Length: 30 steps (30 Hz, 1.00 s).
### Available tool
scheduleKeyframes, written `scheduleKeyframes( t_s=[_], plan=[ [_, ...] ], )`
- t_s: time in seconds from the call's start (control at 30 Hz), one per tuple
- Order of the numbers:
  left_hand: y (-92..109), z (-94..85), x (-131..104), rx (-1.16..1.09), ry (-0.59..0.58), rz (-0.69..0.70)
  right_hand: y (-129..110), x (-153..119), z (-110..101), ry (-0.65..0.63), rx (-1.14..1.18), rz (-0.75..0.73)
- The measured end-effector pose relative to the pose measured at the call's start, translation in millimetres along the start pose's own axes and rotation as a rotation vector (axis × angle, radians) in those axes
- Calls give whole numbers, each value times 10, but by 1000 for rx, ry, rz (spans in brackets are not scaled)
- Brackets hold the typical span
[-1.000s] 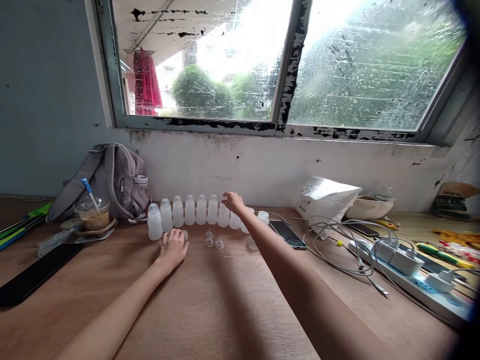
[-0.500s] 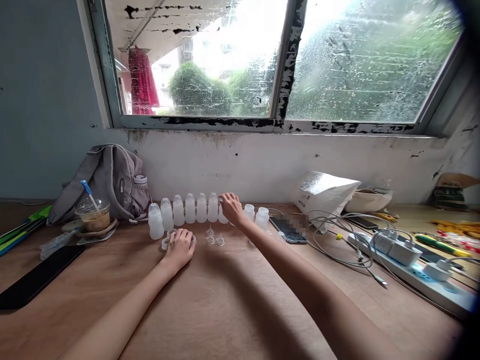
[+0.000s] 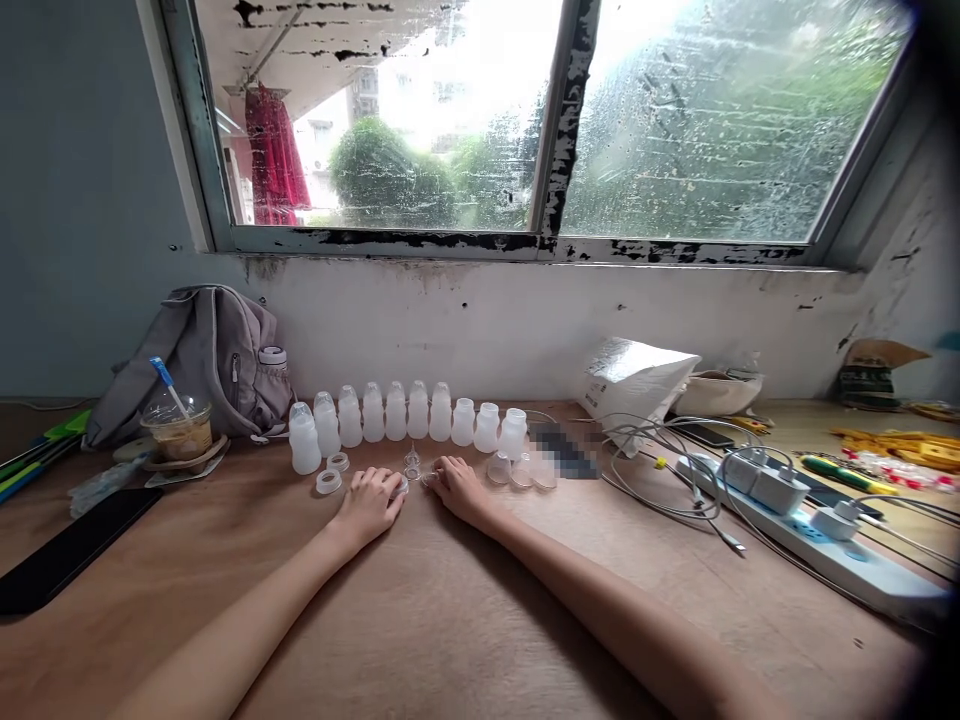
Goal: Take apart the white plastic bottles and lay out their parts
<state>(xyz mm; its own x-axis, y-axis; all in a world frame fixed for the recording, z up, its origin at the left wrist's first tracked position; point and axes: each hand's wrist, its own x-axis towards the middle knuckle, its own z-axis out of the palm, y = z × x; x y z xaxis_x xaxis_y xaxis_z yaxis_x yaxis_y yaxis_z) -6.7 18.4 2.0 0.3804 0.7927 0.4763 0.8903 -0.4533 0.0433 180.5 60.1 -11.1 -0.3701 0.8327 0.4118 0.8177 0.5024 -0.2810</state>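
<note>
So, left hand (image 3: pixel 369 503) over ring (image 3: pixel 403 486), right hand (image 3: pixel 460 490) at teat (image 3: pixel 429 479), fingers half-curled, grip unclear

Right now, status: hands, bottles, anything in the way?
Left hand, right hand down at small parts. Ten bottles upright behind, rightmost three uncapped. Clear teat in front of bottles, possibly in the way.
</note>
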Motion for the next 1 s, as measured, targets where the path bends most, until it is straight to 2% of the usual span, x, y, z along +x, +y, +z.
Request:
scheduleKeyframes(
  t_s=[0.13, 0.23, 0.33, 0.43, 0.57, 0.67, 1.0],
  plan=[
    [0, -29, 12, -44, 62, -11, -71, -71, -84, 29, 82, -173],
    [0, -59, 26, -79, 166, 1, -122, -121, -150, -23, 130, -347],
    [6, -76, 28, -124, 228, 69, -136, -127, -186, -74, 176, -431],
    [19, -72, 22, -166, 211, 172, -103, -97, -159, -86, 198, -392],
    [46, -62, 15, -193, 128, 276, -27, -47, -49, 4, 196, -248],
    [61, -75, 9, -196, 62, 327, 11, -28, 21, 51, 180, -192],
    [57, -88, 0, -206, -28, 323, 19, -44, 47, 74, 141, -185]
  ],
)
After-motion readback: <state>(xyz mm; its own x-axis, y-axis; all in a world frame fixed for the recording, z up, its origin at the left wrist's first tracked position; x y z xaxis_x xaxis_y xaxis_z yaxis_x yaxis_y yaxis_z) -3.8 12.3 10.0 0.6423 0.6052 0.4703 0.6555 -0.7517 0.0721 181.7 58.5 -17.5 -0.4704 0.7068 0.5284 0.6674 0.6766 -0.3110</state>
